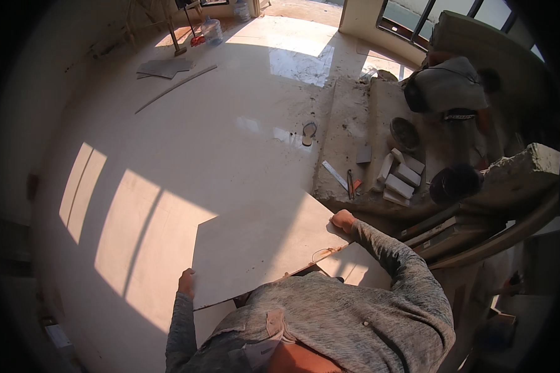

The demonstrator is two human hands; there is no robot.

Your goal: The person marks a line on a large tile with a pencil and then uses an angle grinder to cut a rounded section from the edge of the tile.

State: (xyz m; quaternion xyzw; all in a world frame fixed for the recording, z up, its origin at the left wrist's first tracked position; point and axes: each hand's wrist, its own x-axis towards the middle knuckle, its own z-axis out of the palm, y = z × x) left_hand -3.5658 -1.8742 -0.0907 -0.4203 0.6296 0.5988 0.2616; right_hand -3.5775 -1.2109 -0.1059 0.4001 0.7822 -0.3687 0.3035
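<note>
A large pale floor tile (249, 252) lies across the front of my body, low above the floor. My left hand (186, 281) grips its left edge with curled fingers. At the far right corner, my right hand (342, 221) is closed round the edge. A thin loop of cord or wire (322, 253) shows at the tile's near edge, close to my chest. Sunlight falls on the right part of the tile, and the left part is in shade. The tile's underside is hidden.
Another person (448, 87) bends over at the upper right. Near them are pale blocks (401, 180), a dark basin (404, 133), a black bucket (455, 183) and a white straight strip (335, 174). A sandal (309, 133) lies on the glossy floor (230, 161). Stacked slabs (466, 233) stand at right.
</note>
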